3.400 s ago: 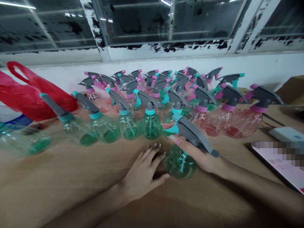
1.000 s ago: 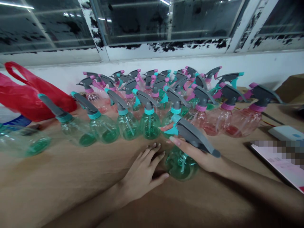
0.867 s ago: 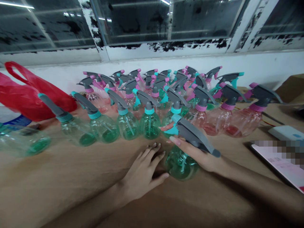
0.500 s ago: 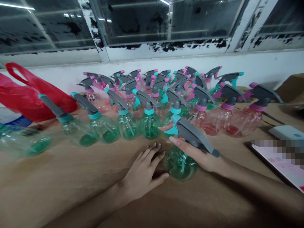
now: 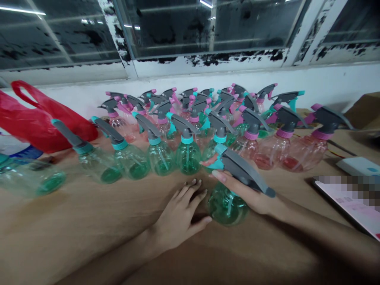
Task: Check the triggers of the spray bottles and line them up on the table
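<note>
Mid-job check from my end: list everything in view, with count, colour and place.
Held clear plastic spray bottle: 1, green, grey-teal head, front centre
Front-row green bottles: 6, teal collars, left to centre
Front-row pink bottles: 3, right
Rear bottles: too crowded to count, pink and green, before wall
Plastic bag: 1, red, left
Partly hidden object: blue-white, left edge
Boxy object: 1, white, right
Flat rectangular object: 1, pinkish, part pixelated, right
Wooden table: 1, brown, beneath
Wall: 1, white, behind
Left hand: 1, bare, fingers spread on table
Right hand: 1, bare, gripping held bottle
</note>
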A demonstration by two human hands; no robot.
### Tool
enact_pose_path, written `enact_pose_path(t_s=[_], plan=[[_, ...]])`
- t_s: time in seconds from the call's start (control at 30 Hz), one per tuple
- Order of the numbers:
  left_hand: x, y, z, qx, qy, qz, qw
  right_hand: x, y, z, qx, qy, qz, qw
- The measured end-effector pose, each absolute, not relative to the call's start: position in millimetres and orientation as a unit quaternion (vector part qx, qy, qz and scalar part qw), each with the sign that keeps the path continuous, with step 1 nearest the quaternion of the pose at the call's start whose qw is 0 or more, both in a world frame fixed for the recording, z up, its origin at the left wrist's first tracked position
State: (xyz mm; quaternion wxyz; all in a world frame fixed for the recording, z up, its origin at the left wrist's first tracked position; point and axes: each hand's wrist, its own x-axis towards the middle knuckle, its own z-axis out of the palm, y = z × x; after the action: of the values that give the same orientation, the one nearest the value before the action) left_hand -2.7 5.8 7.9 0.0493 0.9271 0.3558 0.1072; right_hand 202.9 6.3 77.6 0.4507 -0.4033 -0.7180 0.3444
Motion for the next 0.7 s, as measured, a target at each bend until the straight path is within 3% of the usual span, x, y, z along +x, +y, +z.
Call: enact_pose_path(t_s=[0.7], plan=[[-2.7,5.3,6.0,0.927,0.354,0.119,0.045,202.7,1.8,79.9,-0.407,-0.71,0.354,0.453]])
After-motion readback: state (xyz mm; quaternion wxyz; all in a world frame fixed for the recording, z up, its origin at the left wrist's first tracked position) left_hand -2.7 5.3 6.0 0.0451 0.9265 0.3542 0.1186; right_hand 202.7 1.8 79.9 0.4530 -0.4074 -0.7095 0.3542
